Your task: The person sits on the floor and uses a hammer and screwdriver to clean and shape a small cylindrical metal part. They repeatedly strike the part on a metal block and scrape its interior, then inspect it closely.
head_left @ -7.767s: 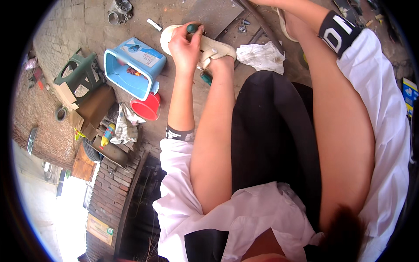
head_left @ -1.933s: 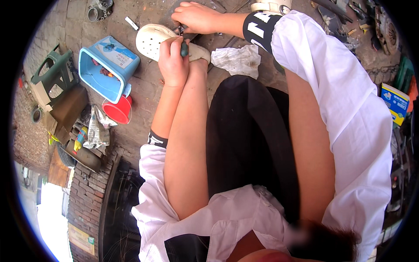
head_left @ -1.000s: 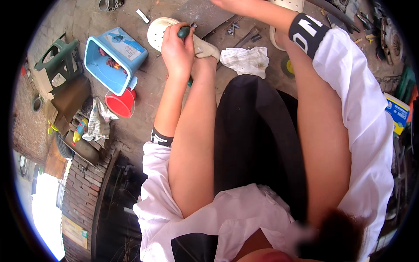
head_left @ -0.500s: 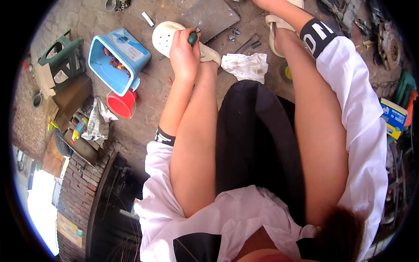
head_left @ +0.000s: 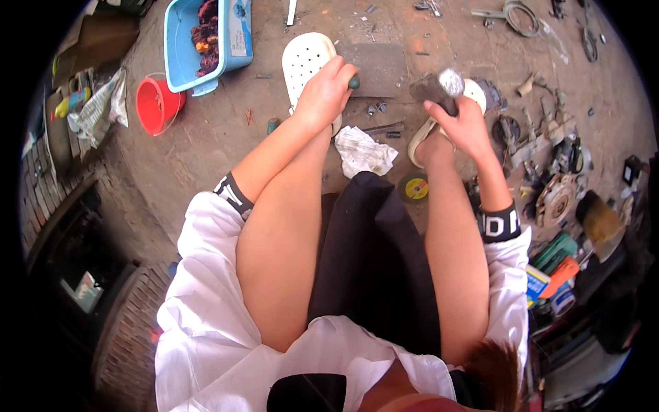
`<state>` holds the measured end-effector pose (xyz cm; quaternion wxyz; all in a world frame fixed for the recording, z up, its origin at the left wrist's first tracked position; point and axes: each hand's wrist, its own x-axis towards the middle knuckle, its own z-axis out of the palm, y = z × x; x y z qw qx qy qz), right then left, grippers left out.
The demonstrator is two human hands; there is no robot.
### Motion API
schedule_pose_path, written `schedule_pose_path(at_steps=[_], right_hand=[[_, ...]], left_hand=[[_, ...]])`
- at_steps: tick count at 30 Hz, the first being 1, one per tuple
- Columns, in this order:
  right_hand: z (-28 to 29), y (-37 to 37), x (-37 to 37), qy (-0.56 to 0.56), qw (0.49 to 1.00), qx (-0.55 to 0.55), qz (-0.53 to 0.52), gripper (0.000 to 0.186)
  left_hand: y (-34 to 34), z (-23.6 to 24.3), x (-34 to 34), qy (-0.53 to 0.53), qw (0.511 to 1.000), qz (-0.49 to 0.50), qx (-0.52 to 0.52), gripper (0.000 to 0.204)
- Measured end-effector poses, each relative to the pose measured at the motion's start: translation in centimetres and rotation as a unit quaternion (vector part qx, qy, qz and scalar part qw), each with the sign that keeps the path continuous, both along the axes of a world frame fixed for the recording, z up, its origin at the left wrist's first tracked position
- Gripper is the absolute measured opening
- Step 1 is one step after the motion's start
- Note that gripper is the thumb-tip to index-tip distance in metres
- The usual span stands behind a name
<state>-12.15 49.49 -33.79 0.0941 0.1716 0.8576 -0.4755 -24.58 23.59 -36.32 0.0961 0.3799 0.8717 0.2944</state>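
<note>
My left hand (head_left: 328, 95) is closed round a tool, and only its dark green handle end (head_left: 354, 82) shows past the fingers. It is beside my left cream clog (head_left: 302, 58), near a flat dark metal plate (head_left: 377, 69) on the floor. My right hand (head_left: 465, 127) is over my right clog (head_left: 474, 93) and grips what looks like a hammer (head_left: 451, 82). Its shiny round face points up, and the rest of the head is smeared by motion. A crumpled, stained white cloth (head_left: 364, 152) lies between my feet.
To the left stand a light blue tub (head_left: 176, 48) holding dark reddish material and a red bucket (head_left: 156, 104). A yellow-centred disc (head_left: 414, 187) lies by my right leg. Metal parts (head_left: 555, 199) crowd the right, and a metal ring with a handle (head_left: 520, 17) lies at far right.
The view has shifted to the right. My right hand, earlier cut off at the upper edge, is now in view with the hammer. My left hand still grips the green-handled tool.
</note>
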Motion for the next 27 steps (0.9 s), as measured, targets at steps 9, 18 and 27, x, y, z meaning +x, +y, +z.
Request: schedule_pose_path(at_steps=[9,18,27], right_hand=[[9.8,-5.0,-0.8,0.321,0.945,-0.026,0.063,0.060],[2.1,-6.1,-0.8,0.090,0.992,0.058,0.064,0.046],[5.1,-5.5,-1.3,0.144,0.989,0.016,-0.040,0.037]], left_hand=[[-1.3,-0.3,0.8,-0.001,0.999,0.028,0.014,0.035],[-0.6,-2.2,-0.8,-0.009,0.995,0.019,0.093,0.028],[-1.8,0.1,-1.7,-0.119,0.952,0.235,0.157,0.025]])
